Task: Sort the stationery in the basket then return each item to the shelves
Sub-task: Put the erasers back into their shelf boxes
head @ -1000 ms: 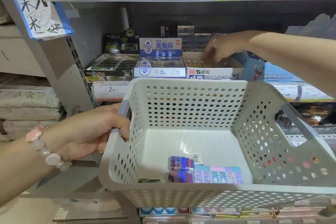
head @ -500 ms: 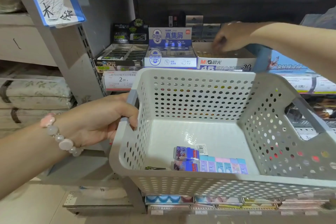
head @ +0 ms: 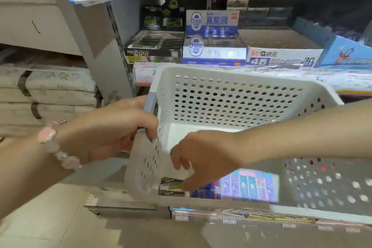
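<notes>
Holding one basket, left hand, right hand inside

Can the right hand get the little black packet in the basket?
Probably yes. The right hand is already down inside the basket, fingers just above the black packet, with nothing between them. The left hand grips the basket's handle.

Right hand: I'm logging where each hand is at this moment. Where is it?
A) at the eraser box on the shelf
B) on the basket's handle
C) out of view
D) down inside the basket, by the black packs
D: the right hand reaches into the basket, fingers just above the black packs; the left hand grips the handle.
</notes>
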{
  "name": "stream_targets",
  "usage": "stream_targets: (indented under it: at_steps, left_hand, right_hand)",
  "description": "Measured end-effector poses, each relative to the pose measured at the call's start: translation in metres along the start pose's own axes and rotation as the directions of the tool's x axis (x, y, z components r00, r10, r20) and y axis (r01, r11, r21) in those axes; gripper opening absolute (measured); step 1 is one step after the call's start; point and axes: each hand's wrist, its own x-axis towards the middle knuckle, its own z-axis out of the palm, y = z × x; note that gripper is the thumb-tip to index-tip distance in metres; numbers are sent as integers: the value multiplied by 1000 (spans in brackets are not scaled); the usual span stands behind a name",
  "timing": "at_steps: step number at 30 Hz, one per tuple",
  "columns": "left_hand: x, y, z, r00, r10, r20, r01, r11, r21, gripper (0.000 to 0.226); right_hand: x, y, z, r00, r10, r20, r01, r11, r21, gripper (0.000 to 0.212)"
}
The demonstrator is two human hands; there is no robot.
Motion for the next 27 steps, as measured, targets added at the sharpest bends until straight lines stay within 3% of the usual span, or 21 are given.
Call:
stream_targets:
  at_steps: [6, 19, 27]
  left_hand:
    - [-2, -4, -3, 1000, -10, -27, 10, 1000, -23, 50]
    - [1, -1, -2, 1000, -13, -14, 12, 997, -79, 52]
    - [1, -6, -4, 996, 7, 93, 0, 998, -68, 48]
  right_hand:
    - [26, -4, 31, 998, 20, -54, -21, 1000, -21, 42]
    - [25, -6, 27, 998, 68, 3, -68, 994, 86, 41]
    - [23, -9, 31, 994, 60, -89, -59, 998, 14, 36]
